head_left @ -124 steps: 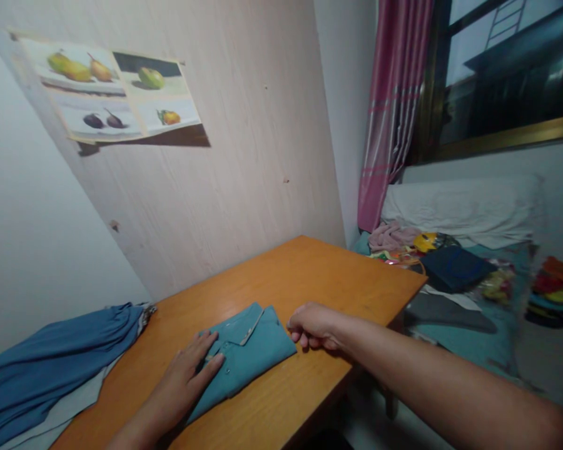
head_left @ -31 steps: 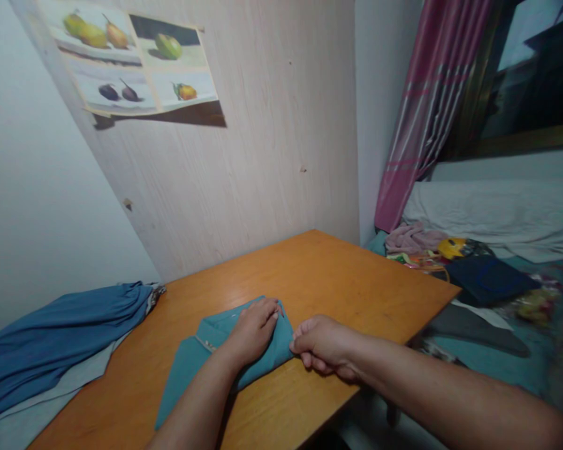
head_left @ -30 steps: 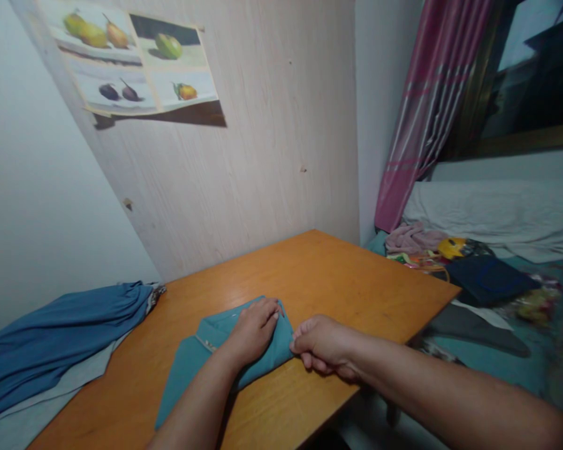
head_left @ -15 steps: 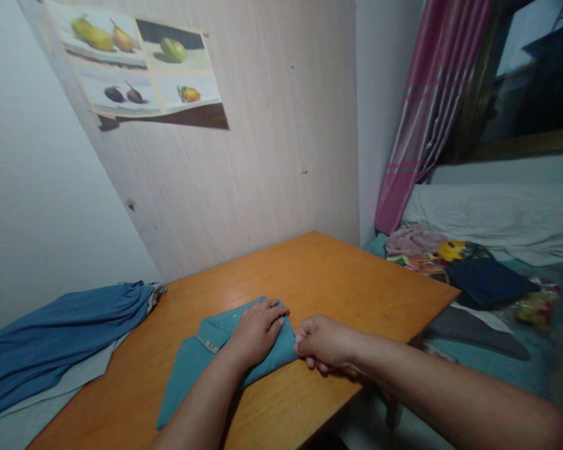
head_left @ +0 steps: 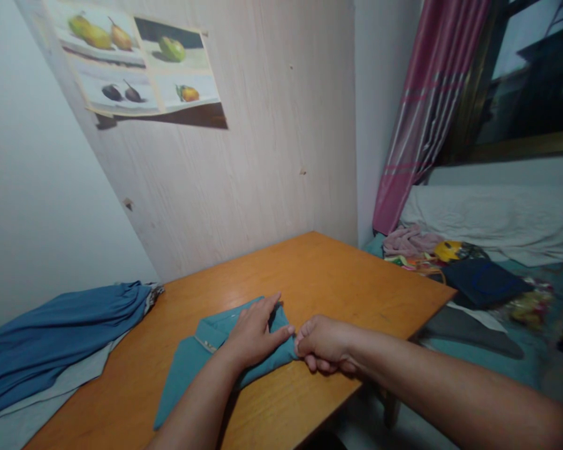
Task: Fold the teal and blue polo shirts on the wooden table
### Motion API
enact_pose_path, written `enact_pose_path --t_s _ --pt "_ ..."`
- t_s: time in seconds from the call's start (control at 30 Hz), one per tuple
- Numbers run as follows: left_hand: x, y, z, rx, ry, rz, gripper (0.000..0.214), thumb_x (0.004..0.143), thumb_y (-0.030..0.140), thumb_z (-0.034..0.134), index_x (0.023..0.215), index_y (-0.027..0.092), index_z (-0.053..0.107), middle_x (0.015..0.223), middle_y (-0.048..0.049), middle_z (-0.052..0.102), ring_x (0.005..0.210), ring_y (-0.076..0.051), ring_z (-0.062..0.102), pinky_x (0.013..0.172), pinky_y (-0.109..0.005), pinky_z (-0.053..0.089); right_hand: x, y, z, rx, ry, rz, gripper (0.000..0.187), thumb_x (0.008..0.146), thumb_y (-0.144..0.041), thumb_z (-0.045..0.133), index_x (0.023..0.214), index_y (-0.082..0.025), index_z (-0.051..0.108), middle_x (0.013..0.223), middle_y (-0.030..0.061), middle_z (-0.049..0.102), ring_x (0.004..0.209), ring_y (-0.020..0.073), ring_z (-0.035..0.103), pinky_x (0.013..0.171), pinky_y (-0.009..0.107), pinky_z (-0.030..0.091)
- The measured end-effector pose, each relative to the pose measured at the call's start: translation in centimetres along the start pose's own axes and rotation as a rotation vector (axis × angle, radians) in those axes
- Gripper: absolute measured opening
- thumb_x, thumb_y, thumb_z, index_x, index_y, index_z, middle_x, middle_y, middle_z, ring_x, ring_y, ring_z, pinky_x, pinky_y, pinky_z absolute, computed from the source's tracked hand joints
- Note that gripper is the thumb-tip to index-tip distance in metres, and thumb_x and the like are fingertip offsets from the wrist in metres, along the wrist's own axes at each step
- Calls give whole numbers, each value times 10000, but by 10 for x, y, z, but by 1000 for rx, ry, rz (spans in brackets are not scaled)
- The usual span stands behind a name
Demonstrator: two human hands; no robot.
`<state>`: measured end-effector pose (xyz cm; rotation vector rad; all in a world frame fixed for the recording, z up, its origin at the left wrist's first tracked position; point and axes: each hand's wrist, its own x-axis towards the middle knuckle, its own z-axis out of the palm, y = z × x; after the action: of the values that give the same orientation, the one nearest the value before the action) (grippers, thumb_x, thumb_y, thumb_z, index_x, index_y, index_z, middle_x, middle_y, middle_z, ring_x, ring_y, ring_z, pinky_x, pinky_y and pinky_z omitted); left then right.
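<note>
A folded teal collared shirt (head_left: 201, 356) lies on the orange wooden table (head_left: 338, 281), near its front edge. My left hand (head_left: 256, 331) lies flat on the shirt's right end, fingers stretched out and a little spread. My right hand (head_left: 323, 344) is curled in a fist at the shirt's right corner, pinching the cloth, which is bunched up slightly there. Both forearms reach in from the bottom of the view.
A blue garment (head_left: 51, 337) over grey cloth (head_left: 42, 406) lies at the table's left end. A fruit poster (head_left: 136, 69) hangs on the wall behind. To the right are a bed with clothes and a dark bag (head_left: 481, 281), a pink curtain (head_left: 422, 106) and a window.
My right hand has closed on the shirt's right corner and the cloth there has bunched up. My left hand's fingers have spread a little on the shirt.
</note>
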<state>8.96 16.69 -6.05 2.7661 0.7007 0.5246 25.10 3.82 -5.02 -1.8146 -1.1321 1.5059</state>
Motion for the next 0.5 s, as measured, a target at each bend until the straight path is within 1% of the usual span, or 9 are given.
enact_pose_path --t_s 0.03,0.1,0.17,0.23,0.33,0.43,0.5 --pt "0 1 -1 -4 -6 -17 814 845 599 624 1522 236 355 1477 -122 512 1350 -311 469 1115 -483 356 0 0 0 -5 2 -3 282 786 -179 553 508 -200 515 315 -51 420 219 81 310 259 185 163" --pt "-1 4 -1 3 -27 -38 903 815 634 635 1548 225 300 1503 -140 479 1371 -334 446 1117 -500 348 0 1 -1 16 2 -25 301 786 -176 559 490 -196 507 315 -47 419 225 75 308 263 178 171" --pt "-1 6 -2 20 -46 -47 943 808 661 620 1562 220 263 1525 -149 449 1395 -348 416 1125 -517 329 -1 1 -4 35 -3 -44 317 794 -180 556 482 -193 503 326 -40 435 232 72 314 266 175 186" --pt "-1 8 -2 39 -62 -60 984 795 677 617 1572 214 229 1545 -153 421 1416 -354 388 1136 -526 310 -1 1 -9 2 -12 -36 325 798 -192 557 477 -187 516 332 -28 450 237 77 333 263 179 199" --pt "-1 10 -2 53 -72 -78 1066 768 702 621 1587 197 162 1572 -166 370 1432 -354 364 1143 -527 304 3 -3 -19 -26 18 -42 286 786 -164 550 500 -168 558 360 -17 491 255 82 378 263 179 229" --pt "-1 10 -2 40 -64 -84 1140 739 739 621 1594 184 110 1595 -178 317 1440 -359 350 1146 -527 302 13 -10 -27 92 65 -91 209 781 -125 541 582 -153 599 439 -20 560 287 70 421 278 169 259" --pt "-1 9 -2 25 -59 -83 1173 716 749 637 1594 188 99 1595 -183 316 1434 -367 357 1141 -526 307 24 -14 -29 167 86 -94 177 789 -119 549 625 -151 606 468 -24 578 298 64 430 286 167 263"
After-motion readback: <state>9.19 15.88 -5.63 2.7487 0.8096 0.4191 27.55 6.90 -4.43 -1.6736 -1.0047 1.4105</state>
